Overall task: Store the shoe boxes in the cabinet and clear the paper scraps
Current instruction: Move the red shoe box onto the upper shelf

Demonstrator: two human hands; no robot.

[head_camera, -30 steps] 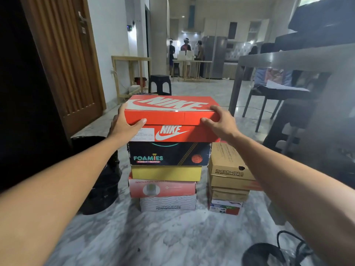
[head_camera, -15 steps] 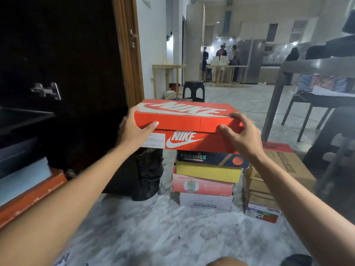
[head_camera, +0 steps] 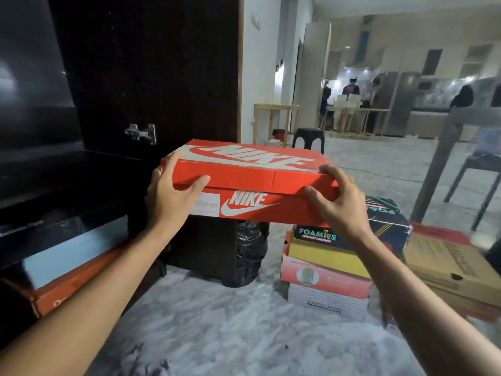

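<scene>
An orange Nike shoe box (head_camera: 249,183) is held in the air between both hands, in front of the dark cabinet (head_camera: 113,90). My left hand (head_camera: 168,196) grips its left end, thumb on the front of the lid. My right hand (head_camera: 336,204) grips its right end, fingers curled over the lid edge. A stack of shoe boxes stands on the floor at the right, with a dark Foamies box (head_camera: 352,234) on top. Beside it lies a brown Skechers box (head_camera: 444,264). Inside the cabinet sit a pale blue box (head_camera: 73,253) and an orange box (head_camera: 67,283).
A black plastic bag (head_camera: 249,253) stands beside the cabinet's open door (head_camera: 151,77). The floor (head_camera: 230,335) is grey marble. A table and chair (head_camera: 466,164) are at the right. A black stool (head_camera: 309,137) and several people are far back in the room.
Both hands have lifted the Nike box off the stack and carried it left toward the cabinet. My view has turned left, so the cabinet shelves show.
</scene>
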